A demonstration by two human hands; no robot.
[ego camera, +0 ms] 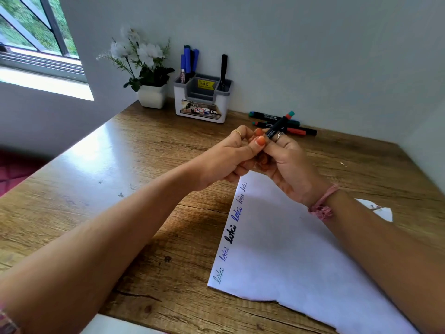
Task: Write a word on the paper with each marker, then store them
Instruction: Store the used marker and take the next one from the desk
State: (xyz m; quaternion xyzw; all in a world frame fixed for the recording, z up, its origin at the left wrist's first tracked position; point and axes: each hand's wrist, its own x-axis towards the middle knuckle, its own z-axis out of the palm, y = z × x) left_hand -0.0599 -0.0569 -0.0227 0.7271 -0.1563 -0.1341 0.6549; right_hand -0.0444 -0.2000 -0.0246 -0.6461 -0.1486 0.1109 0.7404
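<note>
My right hand (287,162) grips a black marker (279,125) with a red and green end that points up and away. My left hand (231,157) meets it at the marker's near end, fingers curled there; what it pinches is hidden. Both hands hover above the top of a white paper (289,256), which carries the word "loki" written several times along its left edge. Three more markers (284,124) lie on the table behind the hands. A white and grey organizer (202,100) at the wall holds several blue markers (189,61) on its left and one black pen (224,68) on its right.
A white pot of white flowers (147,75) stands left of the organizer. The wooden table (120,184) meets walls at the back and right. A window is at the upper left. A scrap of white paper (378,209) lies by my right forearm.
</note>
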